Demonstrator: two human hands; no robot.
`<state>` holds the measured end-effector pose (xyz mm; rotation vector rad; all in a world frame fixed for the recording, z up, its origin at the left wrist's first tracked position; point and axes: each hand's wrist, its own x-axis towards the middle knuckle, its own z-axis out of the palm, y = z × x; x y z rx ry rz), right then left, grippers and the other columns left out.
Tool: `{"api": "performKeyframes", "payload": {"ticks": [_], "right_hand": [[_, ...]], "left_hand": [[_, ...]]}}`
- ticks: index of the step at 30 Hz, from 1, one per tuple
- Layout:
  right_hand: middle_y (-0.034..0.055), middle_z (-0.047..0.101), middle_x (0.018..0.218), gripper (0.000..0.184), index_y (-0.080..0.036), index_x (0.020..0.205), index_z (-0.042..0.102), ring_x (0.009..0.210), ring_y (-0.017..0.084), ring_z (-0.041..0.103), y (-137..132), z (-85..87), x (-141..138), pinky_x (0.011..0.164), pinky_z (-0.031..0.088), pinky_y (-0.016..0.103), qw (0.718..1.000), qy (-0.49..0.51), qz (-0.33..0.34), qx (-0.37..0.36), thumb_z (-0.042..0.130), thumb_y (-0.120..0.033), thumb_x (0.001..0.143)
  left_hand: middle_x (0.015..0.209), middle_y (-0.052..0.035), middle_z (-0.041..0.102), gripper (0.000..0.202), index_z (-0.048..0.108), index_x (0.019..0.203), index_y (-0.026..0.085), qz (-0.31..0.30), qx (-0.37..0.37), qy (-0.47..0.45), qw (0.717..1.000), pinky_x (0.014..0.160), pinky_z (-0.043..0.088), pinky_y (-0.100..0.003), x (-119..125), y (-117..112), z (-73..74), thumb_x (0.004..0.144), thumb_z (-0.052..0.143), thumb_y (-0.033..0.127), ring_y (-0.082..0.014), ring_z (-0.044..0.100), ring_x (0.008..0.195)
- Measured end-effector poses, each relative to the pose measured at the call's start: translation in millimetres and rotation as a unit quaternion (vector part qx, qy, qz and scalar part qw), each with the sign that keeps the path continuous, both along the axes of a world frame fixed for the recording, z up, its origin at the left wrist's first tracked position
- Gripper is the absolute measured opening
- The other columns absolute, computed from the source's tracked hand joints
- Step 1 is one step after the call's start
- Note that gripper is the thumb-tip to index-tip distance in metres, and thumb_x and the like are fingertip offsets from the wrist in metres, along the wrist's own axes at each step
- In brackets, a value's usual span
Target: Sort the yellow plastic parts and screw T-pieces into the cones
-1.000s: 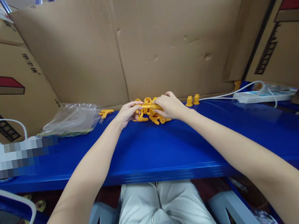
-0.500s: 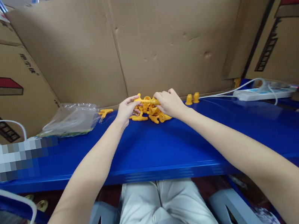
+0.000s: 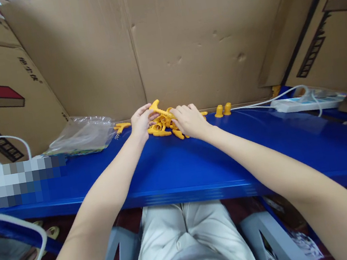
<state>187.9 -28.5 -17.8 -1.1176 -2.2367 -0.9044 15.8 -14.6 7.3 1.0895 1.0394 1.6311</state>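
Observation:
My left hand (image 3: 141,124) is closed on the T-shaped handle of a yellow corkscrew (image 3: 155,105), held tilted above a heap of yellow parts. The fingers of my right hand (image 3: 189,120) are closed round the lower right end of the same piece, where a sleeve or cap may be hidden. Beneath both hands lies the pile of yellow handles and hollow caps (image 3: 161,132). To the left rests another yellow corkscrew (image 3: 122,126), its metal spiral bare. Two yellow caps (image 3: 223,109) stand upright to the right of my right hand.
A clear plastic bag (image 3: 82,135) lies left on the blue table (image 3: 179,164). White cables run to a white power strip (image 3: 307,103) at the right. A cardboard wall (image 3: 195,38) closes off the back, with printed boxes at both sides.
The held corkscrew has tipped from nearly level to slanting, its handle end higher on the left. My right hand has shifted slightly left, closer to my left hand.

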Motion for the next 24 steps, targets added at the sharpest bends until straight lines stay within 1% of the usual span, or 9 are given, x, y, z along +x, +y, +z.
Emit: {"api": "performKeyframes", "payload": {"ticks": [3,5,8,10,13,15,17,20,24], "right_hand": [[0.0142,0.063,0.104,0.031,-0.015,0.115,0.057,0.090,0.025,0.053,0,2.8,2,0.078,0.026,0.037,1.000,-0.007,-0.004,0.017,0.037,-0.012,0.093],[0.0138,0.063,0.104,0.031,-0.016,0.114,0.057,0.091,0.026,0.053,6,4.6,9,0.081,0.027,0.038,0.999,0.014,-0.008,0.031,0.037,-0.010,0.091],[0.0152,0.064,0.104,0.026,-0.014,0.114,0.054,0.093,0.027,0.054,24,4.6,30,0.083,0.029,0.041,0.995,0.084,-0.028,0.045,0.040,-0.021,0.094],[0.0163,0.065,0.101,0.028,-0.013,0.116,0.052,0.093,0.028,0.055,40,2.4,50,0.085,0.030,0.043,0.989,0.135,-0.055,0.039,0.041,-0.028,0.095],[0.0149,0.066,0.093,0.031,-0.011,0.119,0.048,0.088,0.027,0.058,56,-3.1,80,0.086,0.032,0.044,0.972,0.208,-0.107,0.008,0.040,-0.028,0.095],[0.0130,0.067,0.093,0.028,-0.014,0.119,0.047,0.087,0.026,0.059,60,-7.2,95,0.087,0.034,0.043,0.959,0.244,-0.140,-0.019,0.040,-0.025,0.094],[0.0121,0.066,0.096,0.025,-0.017,0.115,0.049,0.087,0.025,0.060,61,-11.6,105,0.086,0.036,0.041,0.947,0.267,-0.172,-0.049,0.040,-0.022,0.093],[0.0114,0.064,0.102,0.018,-0.020,0.107,0.052,0.086,0.024,0.059,61,-19.8,115,0.079,0.039,0.036,0.920,0.308,-0.218,-0.106,0.044,-0.021,0.091],[0.0083,0.063,0.096,0.005,-0.021,0.093,0.053,0.083,0.021,0.057,71,-34.7,126,0.074,0.040,0.032,0.884,0.355,-0.253,-0.170,0.052,-0.022,0.088]], "left_hand": [[0.094,-0.0065,0.073,0.026,0.061,0.108,0.017,0.029,-0.008,-0.031,0.999,0.052,0.047,-0.015,-6,7,0.0,0.083,0.062,0.011,-0.0126,0.071,0.073],[0.094,-0.0064,0.073,0.027,0.058,0.110,0.019,0.056,-0.013,-0.063,0.996,0.056,0.050,-0.017,-15,13,-0.1,0.084,0.064,0.015,-0.0133,0.071,0.073],[0.089,-0.0047,0.073,0.029,0.052,0.115,0.021,0.087,-0.022,-0.108,0.990,0.063,0.054,-0.020,-31,23,-0.8,0.088,0.061,0.018,-0.0120,0.071,0.069],[0.088,-0.0035,0.072,0.035,0.047,0.121,0.022,0.099,-0.033,-0.126,0.987,0.065,0.056,-0.022,-41,28,-1.6,0.089,0.060,0.018,-0.0112,0.069,0.064],[0.090,-0.0020,0.070,0.042,0.038,0.128,0.026,0.132,-0.068,-0.140,0.979,0.059,0.056,-0.024,-51,33,-3.1,0.091,0.056,0.017,-0.0102,0.066,0.056],[0.090,-0.0014,0.068,0.041,0.036,0.129,0.026,0.163,-0.088,-0.132,0.974,0.050,0.051,-0.020,-56,37,-4.5,0.093,0.051,0.014,-0.0085,0.063,0.049],[0.088,-0.0014,0.067,0.037,0.041,0.126,0.024,0.183,-0.096,-0.109,0.972,0.041,0.042,-0.015,-59,40,-6.1,0.092,0.048,0.010,-0.0073,0.059,0.044],[0.081,-0.0026,0.066,0.029,0.054,0.113,0.017,0.162,-0.100,-0.076,0.979,0.035,0.031,-0.014,-61,42,-8.8,0.087,0.049,0.006,-0.0075,0.057,0.042],[0.075,-0.0046,0.065,0.026,0.061,0.100,0.011,0.132,-0.125,-0.057,0.982,0.035,0.031,-0.015,-59,42,-11.7,0.078,0.051,0.001,-0.0086,0.057,0.045]]}}
